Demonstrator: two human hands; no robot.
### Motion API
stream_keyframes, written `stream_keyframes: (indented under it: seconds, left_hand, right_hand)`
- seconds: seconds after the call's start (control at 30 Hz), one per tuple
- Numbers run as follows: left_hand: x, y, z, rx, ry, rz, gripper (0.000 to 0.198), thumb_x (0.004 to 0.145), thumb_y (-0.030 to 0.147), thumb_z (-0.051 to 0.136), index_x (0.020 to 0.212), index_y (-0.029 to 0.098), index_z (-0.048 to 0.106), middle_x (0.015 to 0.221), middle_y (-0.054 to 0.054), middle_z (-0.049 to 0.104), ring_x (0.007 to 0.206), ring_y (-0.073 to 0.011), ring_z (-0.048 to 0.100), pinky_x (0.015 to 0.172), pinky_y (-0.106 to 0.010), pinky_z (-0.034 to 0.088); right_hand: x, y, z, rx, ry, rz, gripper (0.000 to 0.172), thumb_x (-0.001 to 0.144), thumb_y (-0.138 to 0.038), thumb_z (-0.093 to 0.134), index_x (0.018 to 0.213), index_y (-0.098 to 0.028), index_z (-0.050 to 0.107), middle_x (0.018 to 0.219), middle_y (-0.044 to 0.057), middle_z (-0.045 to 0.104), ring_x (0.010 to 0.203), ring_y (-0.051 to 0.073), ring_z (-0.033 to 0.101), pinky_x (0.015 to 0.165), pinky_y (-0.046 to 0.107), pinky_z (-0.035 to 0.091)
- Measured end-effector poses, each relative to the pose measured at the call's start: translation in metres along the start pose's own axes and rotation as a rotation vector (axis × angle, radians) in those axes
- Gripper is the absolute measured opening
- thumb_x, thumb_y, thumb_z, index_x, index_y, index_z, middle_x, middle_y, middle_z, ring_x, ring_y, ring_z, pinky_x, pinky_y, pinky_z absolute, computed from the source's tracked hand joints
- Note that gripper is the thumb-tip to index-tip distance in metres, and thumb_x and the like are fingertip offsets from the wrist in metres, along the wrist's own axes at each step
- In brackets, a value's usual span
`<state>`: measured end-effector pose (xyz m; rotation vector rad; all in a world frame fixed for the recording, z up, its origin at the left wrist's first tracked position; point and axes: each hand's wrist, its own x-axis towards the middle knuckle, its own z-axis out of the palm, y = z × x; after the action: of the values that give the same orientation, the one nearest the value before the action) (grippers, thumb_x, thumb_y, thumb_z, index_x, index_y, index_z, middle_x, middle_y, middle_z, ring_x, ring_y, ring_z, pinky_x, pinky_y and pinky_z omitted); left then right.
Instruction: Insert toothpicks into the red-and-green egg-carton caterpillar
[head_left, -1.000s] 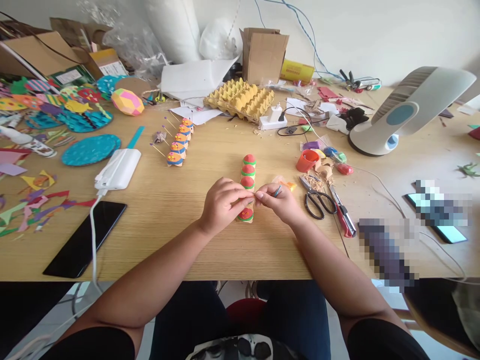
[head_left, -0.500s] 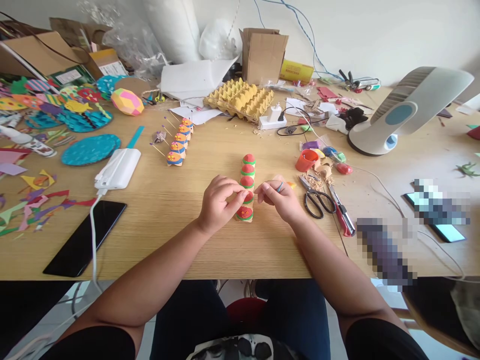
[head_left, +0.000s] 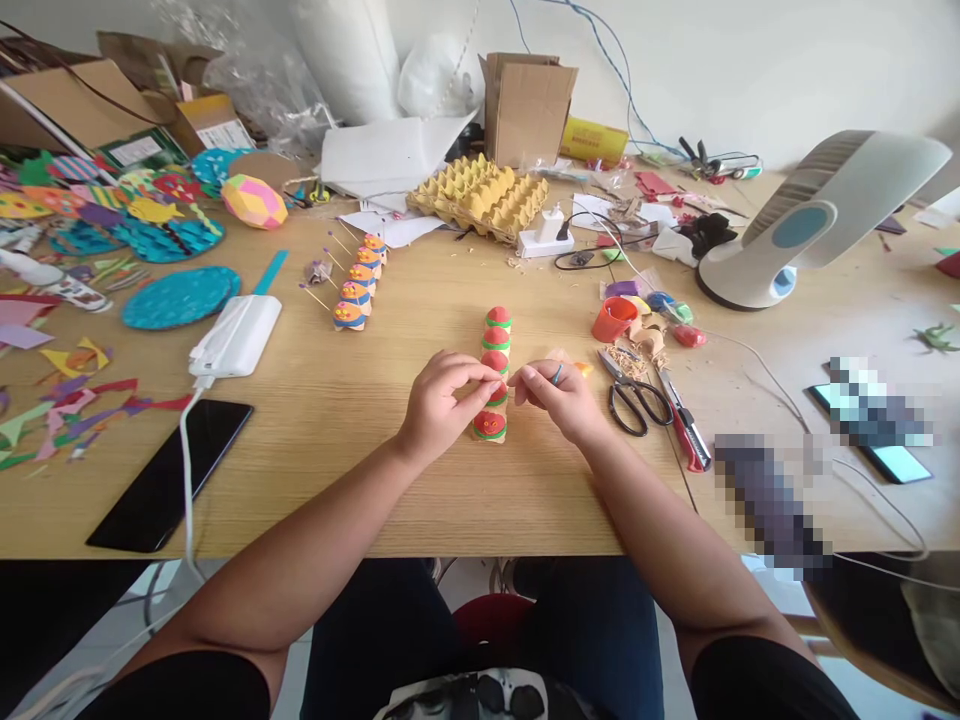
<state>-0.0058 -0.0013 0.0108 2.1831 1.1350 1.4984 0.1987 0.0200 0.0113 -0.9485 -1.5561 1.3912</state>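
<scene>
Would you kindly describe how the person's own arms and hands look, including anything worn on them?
The arms have short black sleeves ending near the elbows, with the forearms bare below. The left hand and right hand wear no gloves, and no watch or bracelet shows. No marking stands out on either sleeve.

Red-green strip (head_left: 494,361), orange-blue strip (head_left: 357,290), yellow egg tray (head_left: 480,196), red cup (head_left: 616,318), pale-flecked blue oval (head_left: 176,297)
</scene>
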Motion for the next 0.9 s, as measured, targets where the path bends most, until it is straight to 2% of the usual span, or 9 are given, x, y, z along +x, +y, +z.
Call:
stream_keyframes:
  seconds: [0.2, 0.33, 0.47, 0.53, 0.7, 0.9]
  left_hand:
    - [-0.0008, -0.0029, 0.0007, -0.002, -0.004, 0.017, 0.016, 0.098, 0.028, 0.065, 0.089, 0.020, 0.075, 0.084, -0.002, 0.075, 0.081, -0.0153, 0.065, 0.080, -0.032, 0.052]
    - [-0.0011, -0.0044, 0.0002, 0.055, -0.004, 0.108, 0.010, 0.096, 0.027, 0.069, 0.095, 0.021, 0.077, 0.085, -0.002, 0.075, 0.080, -0.0151, 0.063, 0.078, -0.031, 0.050]
    - [-0.0010, -0.0036, -0.0001, 0.117, 0.004, 0.207, 0.010, 0.094, 0.023, 0.072, 0.102, 0.022, 0.077, 0.086, -0.001, 0.075, 0.079, -0.0150, 0.060, 0.076, -0.030, 0.049]
    - [-0.0009, -0.0032, 0.0001, 0.134, 0.002, 0.236, 0.012, 0.093, 0.021, 0.073, 0.104, 0.022, 0.077, 0.086, -0.001, 0.075, 0.079, -0.0150, 0.059, 0.076, -0.030, 0.049]
    - [-0.0011, -0.0033, 0.0007, 0.152, -0.005, 0.228, 0.013, 0.092, 0.021, 0.074, 0.105, 0.022, 0.076, 0.088, -0.002, 0.075, 0.079, -0.0151, 0.060, 0.075, -0.030, 0.049]
    - [-0.0010, -0.0033, 0.0001, 0.147, 0.008, 0.208, 0.007, 0.093, 0.024, 0.074, 0.099, 0.022, 0.076, 0.087, -0.002, 0.076, 0.080, -0.0155, 0.063, 0.076, -0.032, 0.050]
  right_hand:
    - [-0.0012, -0.0017, 0.0015, -0.001, -0.023, 0.008, 0.053, 0.089, -0.067, 0.066, 0.079, -0.016, 0.075, 0.065, 0.003, 0.066, 0.059, 0.011, 0.046, 0.054, 0.026, 0.035]
    - [-0.0021, -0.0047, 0.0034, 0.045, -0.069, 0.015, 0.050, 0.086, -0.064, 0.070, 0.074, -0.015, 0.074, 0.066, 0.003, 0.067, 0.058, 0.011, 0.048, 0.057, 0.026, 0.038]
    - [-0.0018, -0.0062, 0.0057, 0.117, -0.083, 0.049, 0.042, 0.077, -0.058, 0.083, 0.079, -0.016, 0.076, 0.066, 0.002, 0.069, 0.062, 0.012, 0.055, 0.061, 0.027, 0.044]
    - [-0.0012, -0.0049, 0.0060, 0.152, -0.083, 0.062, 0.039, 0.075, -0.055, 0.085, 0.081, -0.016, 0.076, 0.065, 0.001, 0.068, 0.060, 0.011, 0.054, 0.059, 0.026, 0.043]
    - [0.0007, 0.0010, 0.0036, 0.206, -0.061, 0.064, 0.035, 0.078, -0.050, 0.085, 0.081, -0.016, 0.075, 0.063, 0.000, 0.067, 0.055, 0.008, 0.049, 0.055, 0.024, 0.037]
    - [0.0001, -0.0001, 0.0032, 0.184, -0.065, 0.067, 0.035, 0.076, -0.049, 0.086, 0.082, -0.017, 0.075, 0.064, 0.000, 0.068, 0.056, 0.010, 0.050, 0.055, 0.025, 0.038]
